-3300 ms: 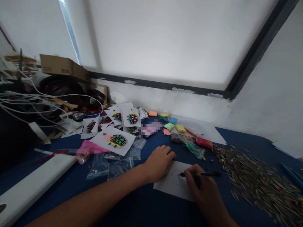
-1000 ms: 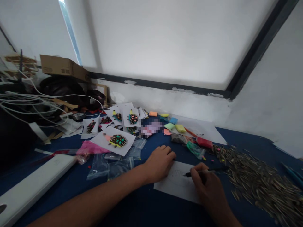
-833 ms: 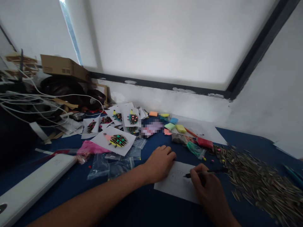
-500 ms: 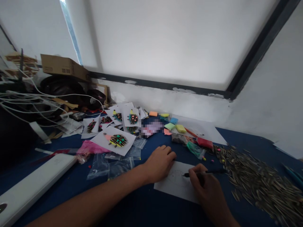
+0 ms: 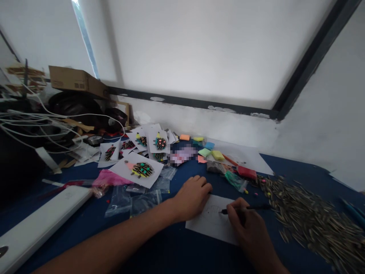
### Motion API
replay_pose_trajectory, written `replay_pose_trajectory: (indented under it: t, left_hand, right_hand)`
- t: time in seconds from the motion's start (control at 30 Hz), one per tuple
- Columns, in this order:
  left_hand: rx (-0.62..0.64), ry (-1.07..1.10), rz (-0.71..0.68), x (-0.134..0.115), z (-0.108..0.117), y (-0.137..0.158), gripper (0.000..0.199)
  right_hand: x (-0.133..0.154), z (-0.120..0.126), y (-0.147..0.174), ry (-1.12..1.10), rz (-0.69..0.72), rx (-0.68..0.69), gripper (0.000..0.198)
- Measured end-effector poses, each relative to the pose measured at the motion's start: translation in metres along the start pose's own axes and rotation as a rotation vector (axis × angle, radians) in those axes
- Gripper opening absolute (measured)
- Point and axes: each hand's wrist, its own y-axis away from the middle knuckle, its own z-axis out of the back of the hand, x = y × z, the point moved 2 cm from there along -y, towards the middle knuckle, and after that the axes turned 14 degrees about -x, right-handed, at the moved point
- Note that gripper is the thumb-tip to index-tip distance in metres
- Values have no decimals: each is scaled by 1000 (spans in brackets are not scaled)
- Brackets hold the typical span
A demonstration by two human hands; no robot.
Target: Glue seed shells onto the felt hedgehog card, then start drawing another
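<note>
A white sheet of paper with faint drawn lines lies on the blue table in front of me. My left hand rests at its upper left corner, palm down, fingers loosely bent and nothing seen in them. Between the fingertips of my right hand is a dark pen, its tip on or just above the drawing. The pen's back end points right, toward a heap of striped sunflower seeds.
Finished-looking hedgehog cards and clear plastic bags lie left of my hands. Coloured clay packs and a red pack sit beyond the paper. A long white device fills the near left. A cardboard box stands farther back.
The pen and my right hand have shifted only very slightly over the drawing. My left hand stays in place.
</note>
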Motion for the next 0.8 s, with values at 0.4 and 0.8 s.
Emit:
replay_pose_trajectory:
  t: [0.4, 0.8]
  left_hand:
    - [8, 7, 3, 0, 0, 0, 17]
    - [7, 24, 17, -1, 2, -1, 14]
  right_hand:
    - [0, 0, 2, -8, -15, 10, 35]
    - [3, 6, -5, -25, -87, -57, 36]
